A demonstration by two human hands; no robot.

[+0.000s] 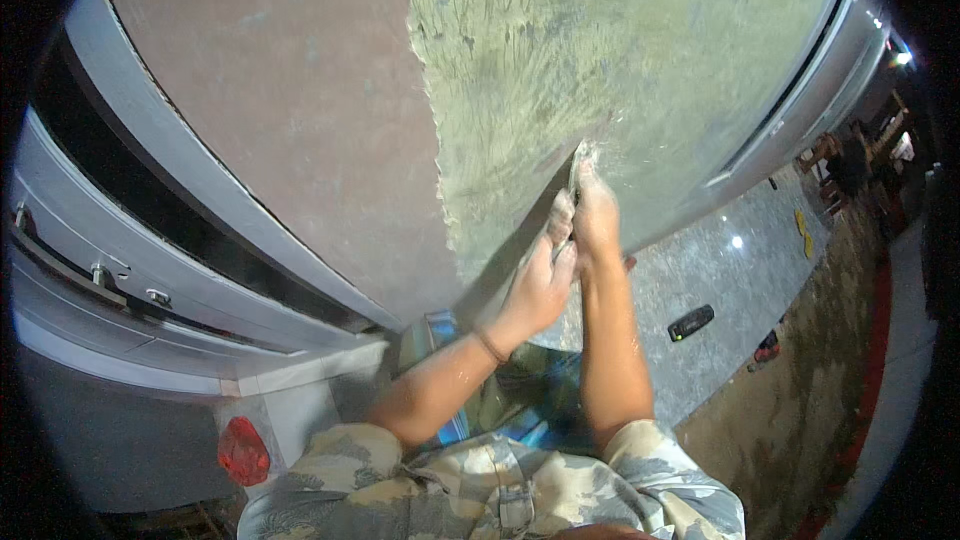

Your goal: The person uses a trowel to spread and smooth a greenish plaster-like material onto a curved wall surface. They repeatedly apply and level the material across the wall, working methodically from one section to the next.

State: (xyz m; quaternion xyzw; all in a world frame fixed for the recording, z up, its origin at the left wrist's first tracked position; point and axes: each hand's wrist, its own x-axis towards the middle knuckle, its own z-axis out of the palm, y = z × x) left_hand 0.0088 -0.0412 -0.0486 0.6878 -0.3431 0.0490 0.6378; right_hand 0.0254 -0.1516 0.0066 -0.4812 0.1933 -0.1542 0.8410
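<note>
Trowel [574, 175] gripped by both hands' fingers [562, 215] against greenish plastered wall [600, 50].

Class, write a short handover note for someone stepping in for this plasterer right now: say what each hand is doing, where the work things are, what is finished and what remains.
Left hand: closed around the lower part of the trowel handle, bracing below the right.
Right hand: grip closed higher up, pressing the trowel blade against the wall.
Wall: greenish-grey plaster coat covers the right portion, with trowel streaks showing.
Left to do: the bare pinkish-brown wall left of the ragged plaster edge is uncoated.
Nearby: a small black object lies on the speckled floor to the right. No plaster supply is clearly visible.
</note>
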